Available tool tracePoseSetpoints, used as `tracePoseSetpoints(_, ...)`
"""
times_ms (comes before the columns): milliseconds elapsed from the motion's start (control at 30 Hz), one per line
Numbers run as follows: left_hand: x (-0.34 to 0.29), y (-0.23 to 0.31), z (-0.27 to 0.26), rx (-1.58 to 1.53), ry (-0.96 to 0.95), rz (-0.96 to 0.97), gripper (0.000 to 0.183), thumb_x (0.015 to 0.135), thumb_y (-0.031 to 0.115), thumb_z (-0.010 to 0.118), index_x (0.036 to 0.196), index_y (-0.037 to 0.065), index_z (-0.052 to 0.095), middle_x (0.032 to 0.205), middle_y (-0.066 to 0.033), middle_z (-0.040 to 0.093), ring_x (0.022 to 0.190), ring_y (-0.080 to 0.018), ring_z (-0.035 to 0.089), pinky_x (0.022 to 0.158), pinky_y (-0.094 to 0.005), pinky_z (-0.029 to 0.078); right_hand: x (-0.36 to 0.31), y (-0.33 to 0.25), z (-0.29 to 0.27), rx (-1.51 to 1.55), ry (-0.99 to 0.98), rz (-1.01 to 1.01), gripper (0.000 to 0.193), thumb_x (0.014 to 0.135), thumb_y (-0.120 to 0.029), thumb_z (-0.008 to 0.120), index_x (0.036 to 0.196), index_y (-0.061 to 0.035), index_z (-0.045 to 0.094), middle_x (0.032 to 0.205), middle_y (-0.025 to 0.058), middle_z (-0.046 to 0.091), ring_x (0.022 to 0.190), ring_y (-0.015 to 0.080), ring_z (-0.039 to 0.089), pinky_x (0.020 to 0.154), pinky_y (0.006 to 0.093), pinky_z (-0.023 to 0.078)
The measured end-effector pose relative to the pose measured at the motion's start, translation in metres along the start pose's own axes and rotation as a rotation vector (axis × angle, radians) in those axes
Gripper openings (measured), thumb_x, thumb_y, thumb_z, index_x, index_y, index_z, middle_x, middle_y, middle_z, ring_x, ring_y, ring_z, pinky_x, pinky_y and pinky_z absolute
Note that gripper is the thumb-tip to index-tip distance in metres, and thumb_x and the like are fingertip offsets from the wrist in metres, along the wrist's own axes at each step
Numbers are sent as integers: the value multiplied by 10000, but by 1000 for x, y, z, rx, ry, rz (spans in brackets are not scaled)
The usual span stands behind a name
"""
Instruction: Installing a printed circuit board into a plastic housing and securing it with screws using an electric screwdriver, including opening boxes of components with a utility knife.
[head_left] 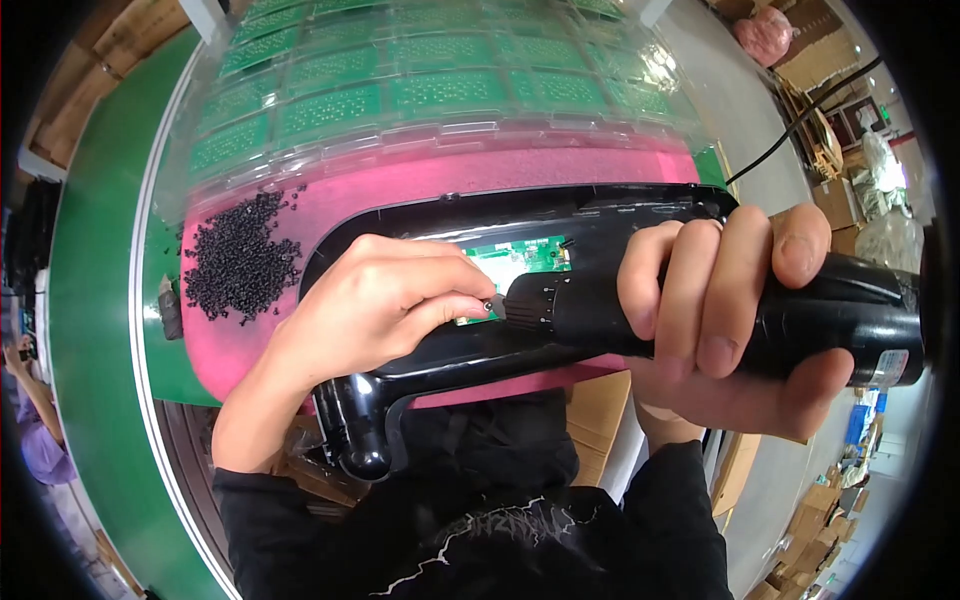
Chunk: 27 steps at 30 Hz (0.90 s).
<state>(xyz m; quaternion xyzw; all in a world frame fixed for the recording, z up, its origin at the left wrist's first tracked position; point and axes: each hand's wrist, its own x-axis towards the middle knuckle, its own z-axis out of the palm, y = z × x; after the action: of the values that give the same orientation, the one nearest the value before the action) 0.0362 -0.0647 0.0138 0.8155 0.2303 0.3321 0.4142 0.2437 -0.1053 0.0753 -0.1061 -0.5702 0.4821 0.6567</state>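
Observation:
My right hand is wrapped round a black electric screwdriver, which lies nearly level with its ribbed collar pointing left. At its tip, the thumb and forefinger of my left hand pinch a small black screw. Beneath both hands is a glossy black plastic housing, long, with a rounded knob at its lower left. A green circuit board sits inside it, partly covered by my left fingers and the screwdriver. To the left, a heap of small black screws rests on the pink mat.
Clear plastic trays of green circuit boards stand along the far side of the mat. A black cable hangs at the upper right. Cardboard lies below the table's near edge. Another person is at the far left.

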Motion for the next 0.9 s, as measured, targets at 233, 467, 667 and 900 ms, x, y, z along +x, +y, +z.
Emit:
tracePoseSetpoints(233,-1,-8,-6,-31,88,-36,879,572,519,768,1218,32,423,1123,-93,554,994,-202,518,858,-324,426,-10,-8,-1,-398,322,128,468,816,-425,649,1022,-43,472,615,6,482,445,103,405,481,267,352)
tracePoseSetpoints(467,-5,-10,-12,-34,371,100,158,879,102,427,969,49,308,1051,-129,402,961,-196,375,978,-336,296,-16,3,-27,-358,257,161,419,841,-397,597,1008,-35,469,607,11,476,442,105,414,482,269,357)
tracePoseSetpoints(667,1,-7,-7,90,443,-10,277,762,-149,434,959,33,360,1005,-120,452,915,-197,451,901,-287,376,-16,7,-29,-364,240,199,393,835,-386,609,962,-46,459,606,8,471,439,101,406,474,261,354)
tracePoseSetpoints(900,3,0,-21,448,383,-187,243,826,-5,563,1065,-13,523,1004,-155,576,971,-297,571,888,-367,441,-11,15,-19,-464,211,293,485,816,-475,657,943,-55,451,593,-17,450,447,77,392,462,240,333)
